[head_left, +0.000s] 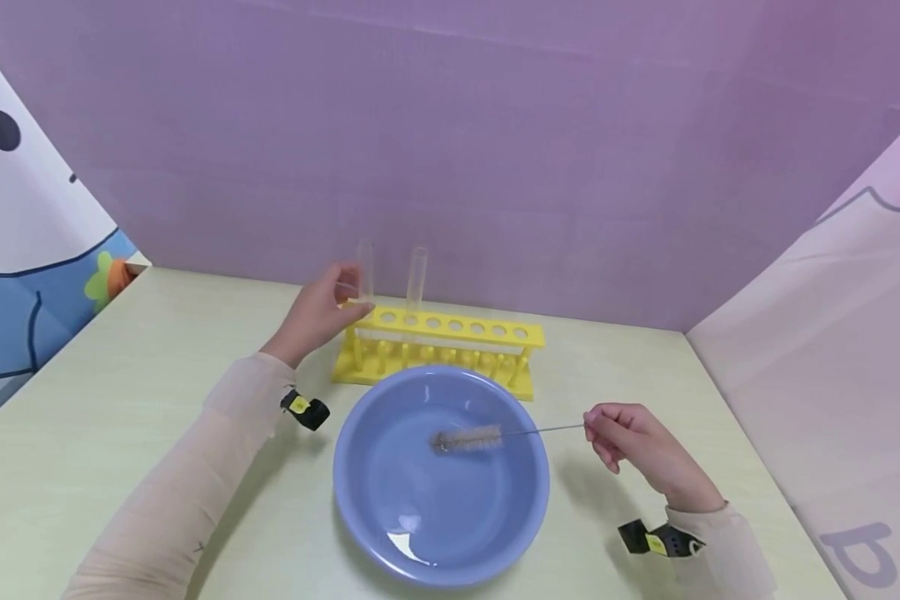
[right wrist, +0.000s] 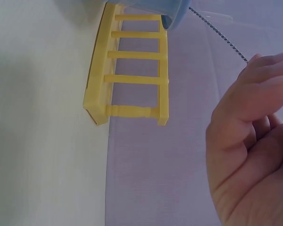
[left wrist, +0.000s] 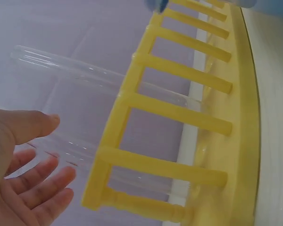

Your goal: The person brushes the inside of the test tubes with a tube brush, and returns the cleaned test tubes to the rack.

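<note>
At the left end of the yellow test tube rack (head_left: 461,329), my left hand (head_left: 318,317) is around a clear test tube (head_left: 366,267) standing in the rack. In the left wrist view, its thumb and fingers (left wrist: 49,186) are spread apart and relaxed beside that tube. A second clear test tube (head_left: 417,279) stands upright further right in the rack. My right hand (head_left: 648,450) pinches the thin twisted-wire handle of a test tube brush (head_left: 472,438). The brush's bristles are over the blue basin (head_left: 360,500); whether they touch the water is hard to tell.
The basin stands in front of the rack, close to its base. A purple backdrop (head_left: 495,150) rises behind the pale table (head_left: 232,317). Printed cloth panels (head_left: 832,333) flank both sides. Black straps (head_left: 305,408) are on both wrists.
</note>
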`<state>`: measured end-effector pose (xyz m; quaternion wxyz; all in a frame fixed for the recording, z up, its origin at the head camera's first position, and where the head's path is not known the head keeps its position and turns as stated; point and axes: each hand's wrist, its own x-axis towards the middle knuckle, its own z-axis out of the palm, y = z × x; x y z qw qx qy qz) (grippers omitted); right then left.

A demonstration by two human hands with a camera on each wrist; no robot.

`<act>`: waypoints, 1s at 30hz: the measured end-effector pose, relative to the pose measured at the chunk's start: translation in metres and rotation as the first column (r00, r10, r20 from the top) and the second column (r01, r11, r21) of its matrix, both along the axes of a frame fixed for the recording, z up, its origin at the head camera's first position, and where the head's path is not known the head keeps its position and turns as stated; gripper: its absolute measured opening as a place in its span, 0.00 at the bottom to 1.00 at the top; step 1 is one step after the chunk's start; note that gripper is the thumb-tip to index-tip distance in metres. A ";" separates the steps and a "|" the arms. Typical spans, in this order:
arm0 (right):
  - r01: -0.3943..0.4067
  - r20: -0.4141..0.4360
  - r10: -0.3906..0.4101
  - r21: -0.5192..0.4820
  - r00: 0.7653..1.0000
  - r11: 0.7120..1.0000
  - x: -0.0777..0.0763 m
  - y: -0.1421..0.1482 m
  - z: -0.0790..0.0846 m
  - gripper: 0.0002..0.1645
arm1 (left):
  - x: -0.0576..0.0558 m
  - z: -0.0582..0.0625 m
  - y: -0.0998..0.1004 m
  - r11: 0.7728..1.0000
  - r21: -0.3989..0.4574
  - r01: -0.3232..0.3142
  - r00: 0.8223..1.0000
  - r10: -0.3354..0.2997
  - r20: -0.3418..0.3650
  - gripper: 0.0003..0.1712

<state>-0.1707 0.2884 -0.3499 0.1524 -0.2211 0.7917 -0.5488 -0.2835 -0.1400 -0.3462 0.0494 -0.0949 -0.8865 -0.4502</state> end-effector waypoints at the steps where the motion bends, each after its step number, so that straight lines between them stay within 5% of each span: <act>1: 0.003 0.003 -0.003 0.004 1.000 1.000 0.000 0.000 0.000 0.16 | 0.001 0.002 0.000 1.000 0.006 -0.006 1.000 0.006 -0.009 0.36; 6: 0.003 0.002 -0.003 0.006 1.000 1.000 0.000 0.000 -0.001 0.16 | 0.007 0.012 0.004 0.999 0.000 -0.044 0.992 0.044 -0.115 0.42; 10: -0.001 0.001 0.001 0.002 1.000 1.000 0.000 0.000 -0.002 0.16 | 0.013 0.024 0.013 0.997 -0.030 -0.076 0.966 0.066 -0.251 0.44; 13: -0.003 0.005 0.003 -0.002 1.000 1.000 0.001 0.000 -0.002 0.16 | 0.018 0.033 0.025 0.992 -0.064 -0.105 0.922 0.074 -0.379 0.43; 18: -0.003 0.004 0.003 -0.004 1.000 1.000 0.002 -0.001 -0.002 0.16 | 0.028 0.046 0.043 0.986 -0.093 -0.135 0.821 0.058 -0.568 0.37; 20: -0.003 0.002 0.003 -0.004 1.000 1.000 0.003 -0.002 -0.001 0.16 | 0.031 0.050 0.049 0.990 -0.098 -0.102 0.805 0.025 -0.592 0.36; 23: -0.006 -0.003 0.006 0.000 1.000 1.000 0.003 -0.003 0.000 0.16 | 0.030 0.054 0.057 0.992 -0.119 -0.042 0.827 -0.032 -0.562 0.37; 26: -0.002 -0.010 0.003 0.018 1.000 1.000 0.003 -0.005 0.000 0.16 | 0.026 0.054 0.061 0.992 -0.127 0.001 0.883 -0.061 -0.466 0.41; 30: -0.007 -0.012 0.008 0.041 1.000 0.999 0.003 -0.008 -0.003 0.15 | 0.022 0.048 0.063 0.992 -0.114 0.047 0.936 -0.083 -0.341 0.44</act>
